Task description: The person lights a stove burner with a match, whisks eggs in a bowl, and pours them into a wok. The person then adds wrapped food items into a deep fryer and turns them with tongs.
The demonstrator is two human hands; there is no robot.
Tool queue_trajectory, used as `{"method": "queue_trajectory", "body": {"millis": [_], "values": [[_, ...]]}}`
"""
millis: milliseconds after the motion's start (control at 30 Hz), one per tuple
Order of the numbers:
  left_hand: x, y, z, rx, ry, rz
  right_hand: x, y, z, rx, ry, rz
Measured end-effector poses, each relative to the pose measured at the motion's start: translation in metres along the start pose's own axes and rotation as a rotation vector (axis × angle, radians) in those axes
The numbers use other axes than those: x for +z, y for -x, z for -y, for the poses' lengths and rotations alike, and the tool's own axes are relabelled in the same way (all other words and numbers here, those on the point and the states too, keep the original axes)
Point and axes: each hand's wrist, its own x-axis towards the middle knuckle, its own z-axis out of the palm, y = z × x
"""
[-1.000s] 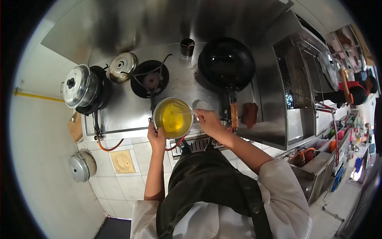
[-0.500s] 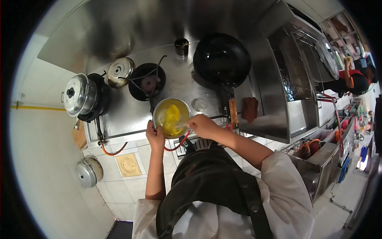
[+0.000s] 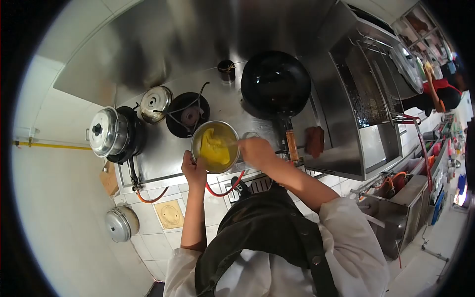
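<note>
1. The left fingers (image 3: 194, 171) grasp the near-left rim of the bowl (image 3: 196, 141), thumb on top; the bowl tilts a little.
2. The right fingers (image 3: 258, 152) are clenched about the whisk (image 3: 231, 143), blurred, its handle mostly hidden by the hand.
3. The bowl is between the two hands, over the front edge of the counter (image 3: 163, 161); whether it touches the counter I cannot tell. Yellow liquid (image 3: 215, 151) lies inside it, where the whisk reaches.
4. Just behind the right hand, partly hidden, is a glass (image 3: 251, 135).
5. Beyond the bowl is a bare burner (image 3: 191, 117); beside that, a lid (image 3: 156, 103), then a covered pot (image 3: 106, 131).
6. Right of the burner sits a black wok (image 3: 275, 83), handle toward the person, with a brown cloth (image 3: 314, 142) beside the handle.
7. A dark cup (image 3: 226, 74) holding thin sticks stands near the backsplash (image 3: 198, 37).
8. Far right, well apart, is a co-worker (image 3: 442, 94).
</note>
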Motion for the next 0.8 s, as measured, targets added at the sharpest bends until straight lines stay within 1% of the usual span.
{"method": "queue_trajectory", "body": {"millis": [100,133,200,233,267,300,333,367,400,433,500,567,600,667,767,800], "values": [[0.009,-0.008,-0.007,-0.006,-0.055,0.045,-0.005,-0.001,-0.016,-0.099,-0.336,0.118],[0.02,-0.007,-0.036,0.016,0.039,0.051,-0.012,-0.001,-0.024,-0.08,-0.288,0.053],[0.046,-0.013,-0.053,0.018,0.087,0.044,-0.033,-0.002,-0.045,-0.056,-0.176,-0.066],[0.059,-0.02,-0.061,0.026,0.112,0.029,-0.045,-0.004,-0.055,-0.073,-0.243,-0.063],[0.066,-0.028,-0.035,0.009,0.096,0.062,-0.052,-0.001,-0.064,-0.086,-0.317,-0.058],[0.083,-0.035,-0.049,0.023,0.078,0.04,-0.064,-0.001,-0.072,-0.098,-0.392,-0.056],[0.102,-0.04,-0.065,0.032,0.061,0.016,-0.084,0.0,-0.078,-0.052,-0.32,-0.238],[0.119,-0.045,-0.078,0.04,0.044,-0.012,-0.096,-0.004,-0.094,-0.037,-0.252,-0.183],[0.13,-0.058,-0.058,0.132,-0.127,0.03,-0.107,-0.011,-0.111,-0.025,-0.184,-0.129],[0.148,-0.066,-0.071,0.126,-0.105,0.046,-0.125,-0.017,-0.118,-0.017,-0.116,-0.077],[0.193,-0.082,-0.098,0.117,-0.062,0.078,-0.155,-0.022,-0.135,-0.007,-0.06,-0.177],[0.233,-0.103,-0.093,0.379,-0.21,0.077,-0.168,-0.036,-0.164,-0.008,-0.033,-0.308],[0.252,-0.113,-0.087,0.506,-0.287,0.075,-0.177,-0.043,-0.177,0.009,0.016,-0.316],[0.284,-0.125,-0.087,0.613,-0.386,0.113,-0.19,-0.058,-0.2,0.042,0.109,-0.33],[0.316,-0.142,-0.088,0.737,-0.56,0.205,-0.18,-0.08,-0.25,-0.025,0.165,-0.439],[0.323,-0.146,-0.091,0.769,-0.618,0.244,-0.186,-0.081,-0.25,-0.022,0.176,-0.444]]}}
